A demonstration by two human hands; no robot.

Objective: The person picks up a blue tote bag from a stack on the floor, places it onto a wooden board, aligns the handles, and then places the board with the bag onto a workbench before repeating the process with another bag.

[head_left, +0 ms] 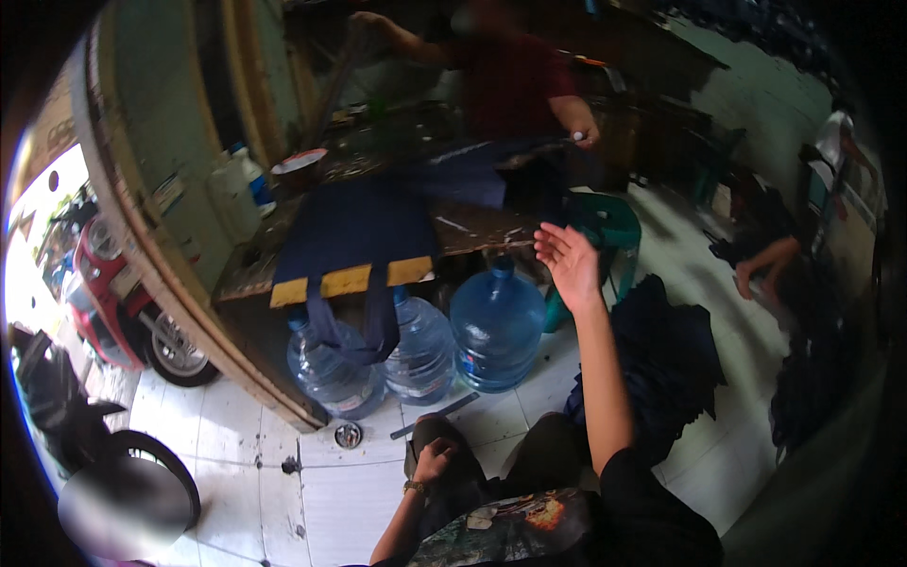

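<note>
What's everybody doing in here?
The person sitting here holds their right hand up, open and empty, near the edge of a worn table. Their left hand rests by a knee. Dark blue cloth lies on the table, a strap loop hanging down. Across the table is someone in a dark red shirt. Big water bottles stand below.

Navy cloth (350, 222) on a wooden surface (487, 232), a strap loop (380, 317) hanging at the cloth's near edge. To the right of the cloth: right hand (573, 271), raised and empty, fingers extended; farther right, a green stool (609, 215) and, lower, a heap of dark fabric (671, 350). Nearer the wearer than the cloth: left hand (435, 460), resting at the left knee (444, 432). Beyond the cloth: a co-worker (510, 80) in a dark red top. Below the cloth and toward its right: three blue water bottles (496, 331). Far left of the cloth: a red scooter (109, 312).
</note>
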